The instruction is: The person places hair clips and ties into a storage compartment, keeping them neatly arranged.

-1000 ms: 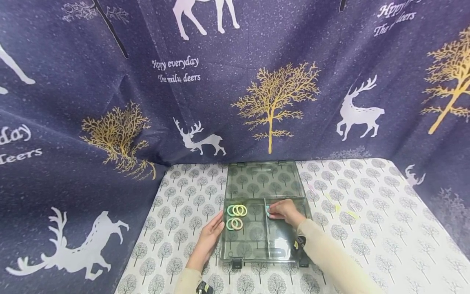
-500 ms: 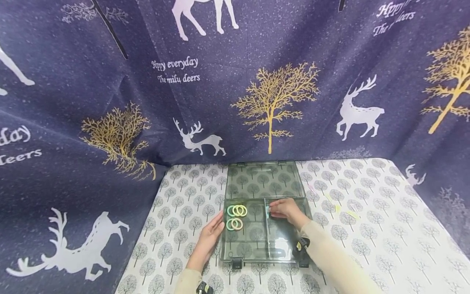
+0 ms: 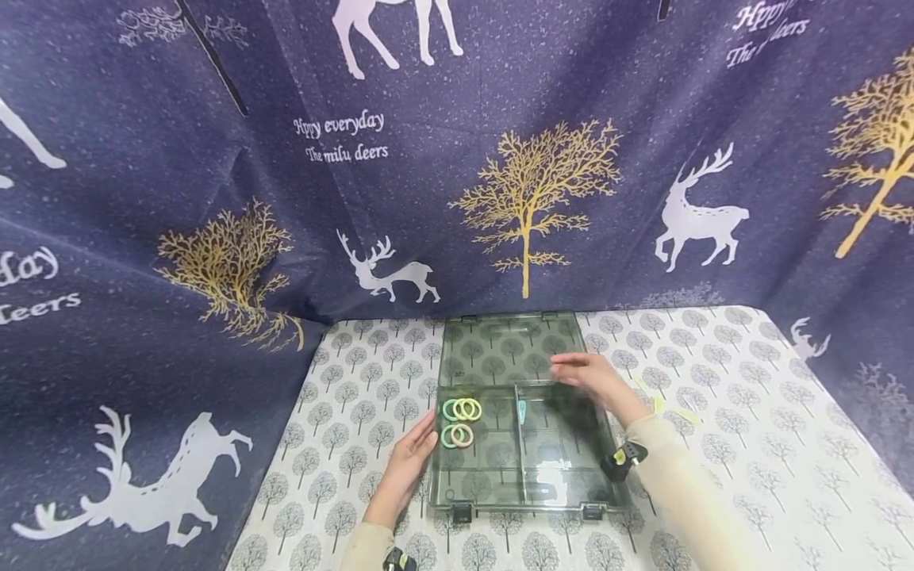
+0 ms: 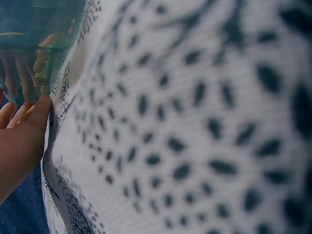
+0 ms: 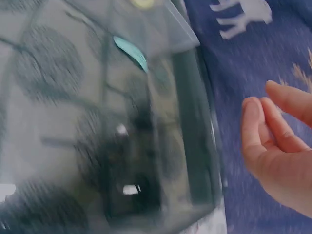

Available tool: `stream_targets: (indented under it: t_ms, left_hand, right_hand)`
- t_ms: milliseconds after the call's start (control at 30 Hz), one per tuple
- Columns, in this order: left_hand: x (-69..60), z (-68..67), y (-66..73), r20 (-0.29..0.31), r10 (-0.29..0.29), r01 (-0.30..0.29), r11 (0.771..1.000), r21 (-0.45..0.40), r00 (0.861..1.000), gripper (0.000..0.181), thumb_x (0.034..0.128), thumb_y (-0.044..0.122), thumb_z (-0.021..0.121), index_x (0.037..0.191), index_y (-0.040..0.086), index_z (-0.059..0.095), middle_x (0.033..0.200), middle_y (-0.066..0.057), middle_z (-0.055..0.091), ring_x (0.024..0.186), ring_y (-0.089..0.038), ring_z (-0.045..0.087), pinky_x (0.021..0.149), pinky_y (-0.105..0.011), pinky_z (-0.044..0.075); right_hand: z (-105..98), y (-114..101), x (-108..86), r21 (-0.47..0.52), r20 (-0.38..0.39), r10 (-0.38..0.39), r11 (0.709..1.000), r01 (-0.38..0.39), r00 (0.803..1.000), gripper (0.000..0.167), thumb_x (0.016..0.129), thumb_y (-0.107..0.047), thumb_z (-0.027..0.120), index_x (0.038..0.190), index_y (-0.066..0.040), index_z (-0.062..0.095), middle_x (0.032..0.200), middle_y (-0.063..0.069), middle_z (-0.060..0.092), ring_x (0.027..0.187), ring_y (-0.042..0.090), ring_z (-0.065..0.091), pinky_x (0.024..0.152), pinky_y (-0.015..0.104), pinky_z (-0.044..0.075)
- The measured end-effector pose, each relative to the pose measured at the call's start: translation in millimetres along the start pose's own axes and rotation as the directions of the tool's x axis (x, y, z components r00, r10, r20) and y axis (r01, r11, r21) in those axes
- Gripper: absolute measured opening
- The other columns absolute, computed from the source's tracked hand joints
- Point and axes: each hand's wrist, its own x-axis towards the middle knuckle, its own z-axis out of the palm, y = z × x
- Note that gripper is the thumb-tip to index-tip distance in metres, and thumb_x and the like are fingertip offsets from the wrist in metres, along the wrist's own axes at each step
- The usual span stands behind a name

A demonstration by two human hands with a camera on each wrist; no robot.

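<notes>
A clear grey-green plastic box (image 3: 493, 505) lies open on the table, with a divider (image 3: 519, 452) between its left and right compartments. Several pastel rings (image 3: 467, 410) sit in two rows in the left one. A teal hair clip (image 3: 522, 411) lies in the right compartment beside the divider; the right wrist view shows the teal hair clip (image 5: 131, 52) through blur. My left hand (image 3: 408, 456) rests against the box's left side with straight fingers. Holding nothing, my right hand (image 3: 593, 379) is above the box's back right part, fingers loosely bent.
The box's lid (image 3: 493, 349) lies folded back behind it. Yellow items (image 3: 685, 415), too small to make out, are on the tree-print tablecloth (image 3: 757, 444) to the right. A dark blue deer-print cloth (image 3: 428, 198) hangs behind the table.
My right hand has let go of the teal hair clip beside the divider and moved up and to the right. My left hand has stayed at the box's left side.
</notes>
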Motion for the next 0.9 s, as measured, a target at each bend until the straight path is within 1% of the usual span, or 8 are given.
stream_targets:
  t_ms: [233, 300, 400, 467, 567, 700, 800, 900]
  left_hand:
    - [0.9, -0.5, -1.0, -0.006, 0.001, -0.001, 1.000, 0.012, 1.000, 0.052, 0.0978, 0.019, 0.055, 0.147, 0.014, 0.039, 0.151, -0.008, 0.038, 0.139, -0.029, 0.034, 0.116, -0.038, 0.025]
    - [0.7, -0.5, -1.2, -0.005, -0.001, 0.001, 1.000, 0.009, 1.000, 0.052, 0.0980, 0.019, 0.055, 0.147, 0.013, 0.038, 0.151, -0.008, 0.038, 0.139, -0.029, 0.033, 0.116, -0.039, 0.025]
    - [0.0, -0.2, -1.2, 0.001, -0.004, 0.004, 1.000, -0.010, 1.000, 0.052, 0.0982, 0.018, 0.055, 0.147, 0.012, 0.038, 0.151, -0.009, 0.036, 0.140, -0.029, 0.032, 0.116, -0.039, 0.025]
    - [0.0, 0.0, -0.5, 0.006, -0.004, 0.005, 1.000, -0.018, 1.000, 0.053, 0.0984, 0.018, 0.054, 0.148, 0.012, 0.037, 0.152, -0.009, 0.036, 0.140, -0.029, 0.031, 0.116, -0.038, 0.024]
    - [0.4, 0.2, 0.4, 0.013, -0.002, 0.002, 1.000, -0.024, 1.000, 0.053, 0.0985, 0.018, 0.054, 0.148, 0.011, 0.036, 0.152, -0.010, 0.035, 0.140, -0.029, 0.032, 0.115, -0.037, 0.025]
    - [1.1, 0.1, 0.1, 0.015, 0.002, -0.002, 1.000, -0.017, 1.000, 0.054, 0.0983, 0.019, 0.054, 0.148, 0.012, 0.036, 0.152, -0.010, 0.035, 0.140, -0.029, 0.032, 0.115, -0.038, 0.025]
    - [1.3, -0.3, -1.1, 0.011, -0.003, 0.003, 1.000, -0.008, 1.000, 0.054, 0.0981, 0.020, 0.055, 0.148, 0.013, 0.036, 0.152, -0.009, 0.035, 0.140, -0.029, 0.032, 0.115, -0.037, 0.025]
    - [1.3, -0.7, -2.0, 0.012, 0.003, -0.003, 1.000, -0.008, 1.000, 0.054, 0.0983, 0.019, 0.054, 0.148, 0.012, 0.036, 0.152, -0.010, 0.035, 0.140, -0.030, 0.031, 0.115, -0.038, 0.025]
  right_hand:
    - [-45, 7, 11.0, 0.020, -0.114, -0.086, 0.996, 0.088, 0.990, 0.046, 0.092, -0.009, 0.064, 0.131, 0.012, 0.049, 0.113, 0.004, 0.067, 0.093, 0.003, 0.065, 0.100, 0.031, 0.049]
    - [-55, 11, 12.7, 0.010, -0.148, -0.100, 0.995, 0.103, 0.984, 0.048, 0.093, -0.009, 0.064, 0.132, 0.013, 0.047, 0.115, 0.006, 0.067, 0.089, -0.002, 0.064, 0.097, 0.027, 0.051]
    - [-68, 17, 13.7, -0.040, -0.202, -0.109, 0.994, 0.103, 0.973, 0.050, 0.093, -0.012, 0.063, 0.133, 0.012, 0.046, 0.119, 0.012, 0.066, 0.089, -0.002, 0.063, 0.098, 0.030, 0.051]
    - [-74, 22, 14.9, -0.080, -0.241, -0.112, 0.992, 0.096, 0.964, 0.048, 0.094, -0.012, 0.063, 0.133, 0.010, 0.048, 0.118, 0.010, 0.067, 0.088, -0.002, 0.064, 0.096, 0.032, 0.052]
    - [-80, 29, 17.5, -0.138, -0.287, -0.125, 0.987, 0.088, 0.950, 0.044, 0.093, -0.007, 0.062, 0.132, 0.010, 0.049, 0.116, 0.013, 0.068, 0.085, -0.003, 0.064, 0.089, 0.026, 0.055]
    - [-84, 38, 19.4, -0.218, -0.311, -0.113, 0.975, 0.044, 0.944, 0.042, 0.092, -0.001, 0.059, 0.132, 0.010, 0.049, 0.126, 0.025, 0.058, 0.098, 0.013, 0.066, 0.087, 0.020, 0.054]
    - [-85, 44, 19.9, -0.281, -0.309, -0.082, 0.960, -0.009, 0.947, 0.042, 0.093, -0.003, 0.058, 0.133, 0.008, 0.048, 0.130, 0.028, 0.054, 0.109, 0.028, 0.063, 0.094, 0.029, 0.052]
    - [-85, 49, 20.9, -0.313, -0.317, -0.073, 0.949, -0.032, 0.946, 0.041, 0.093, -0.003, 0.058, 0.131, 0.010, 0.050, 0.127, 0.028, 0.056, 0.104, 0.026, 0.065, 0.092, 0.029, 0.054]
